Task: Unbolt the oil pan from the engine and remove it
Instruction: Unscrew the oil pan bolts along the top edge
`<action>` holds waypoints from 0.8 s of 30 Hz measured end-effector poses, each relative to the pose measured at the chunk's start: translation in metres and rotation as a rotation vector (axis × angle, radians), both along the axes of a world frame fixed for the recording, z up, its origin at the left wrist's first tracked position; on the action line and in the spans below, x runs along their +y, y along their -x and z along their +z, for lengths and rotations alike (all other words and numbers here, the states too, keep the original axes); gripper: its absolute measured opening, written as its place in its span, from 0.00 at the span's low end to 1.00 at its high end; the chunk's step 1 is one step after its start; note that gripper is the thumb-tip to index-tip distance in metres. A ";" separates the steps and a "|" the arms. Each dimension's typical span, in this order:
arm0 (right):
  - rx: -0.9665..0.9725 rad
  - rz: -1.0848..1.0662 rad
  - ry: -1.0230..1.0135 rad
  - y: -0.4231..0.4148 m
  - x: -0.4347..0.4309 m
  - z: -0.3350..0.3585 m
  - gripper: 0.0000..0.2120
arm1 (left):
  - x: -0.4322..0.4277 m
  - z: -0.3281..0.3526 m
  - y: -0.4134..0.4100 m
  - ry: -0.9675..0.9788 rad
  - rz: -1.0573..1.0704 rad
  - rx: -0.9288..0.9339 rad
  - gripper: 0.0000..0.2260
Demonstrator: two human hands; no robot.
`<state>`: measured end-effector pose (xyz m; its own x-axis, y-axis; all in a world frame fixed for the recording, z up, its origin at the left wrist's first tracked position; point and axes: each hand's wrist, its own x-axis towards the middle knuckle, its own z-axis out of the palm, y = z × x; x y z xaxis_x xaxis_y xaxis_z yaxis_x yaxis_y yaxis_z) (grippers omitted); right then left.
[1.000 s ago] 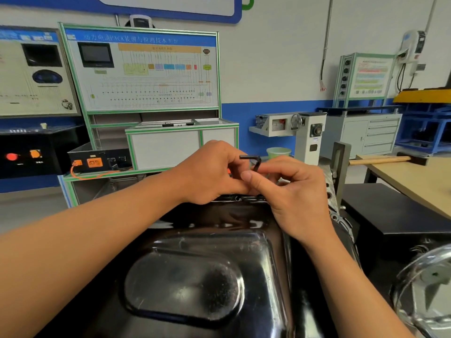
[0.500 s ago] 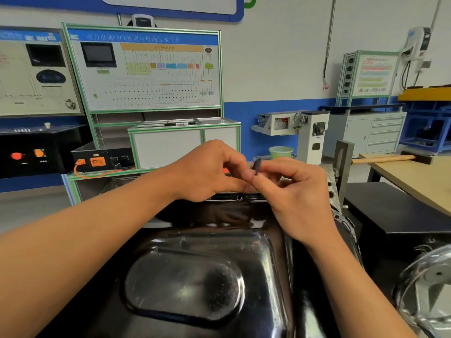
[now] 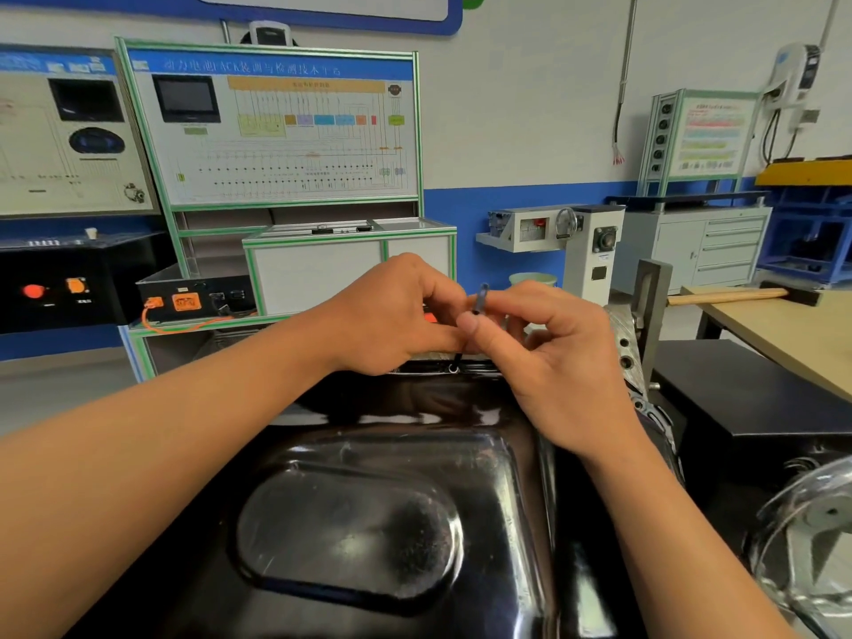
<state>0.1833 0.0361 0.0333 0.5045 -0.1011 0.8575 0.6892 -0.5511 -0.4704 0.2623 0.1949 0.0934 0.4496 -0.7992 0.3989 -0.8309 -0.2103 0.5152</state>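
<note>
Black and glossy, the oil pan (image 3: 415, 500) fills the foreground, sitting on the engine (image 3: 624, 348), whose grey metal shows at its right side. At the pan's far rim a small allen key (image 3: 477, 301) stands nearly upright with its tip in a bolt (image 3: 454, 369). The right hand (image 3: 548, 357) pinches the key between thumb and curled forefinger, its other fingers loosely bent. The left hand (image 3: 392, 315) curls its fingers in on the key's shaft from the other side, thumb touching the right thumb. A hammer (image 3: 733, 296) lies on the wooden table (image 3: 793, 334) at right.
</note>
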 end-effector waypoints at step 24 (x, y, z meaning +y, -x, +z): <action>-0.002 -0.015 -0.031 0.005 0.004 0.001 0.02 | -0.001 -0.001 0.000 -0.027 -0.057 0.031 0.04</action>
<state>0.1782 0.0405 0.0340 0.5010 -0.1356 0.8548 0.6816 -0.5467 -0.4863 0.2623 0.1943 0.0925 0.4145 -0.8344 0.3633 -0.8258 -0.1770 0.5355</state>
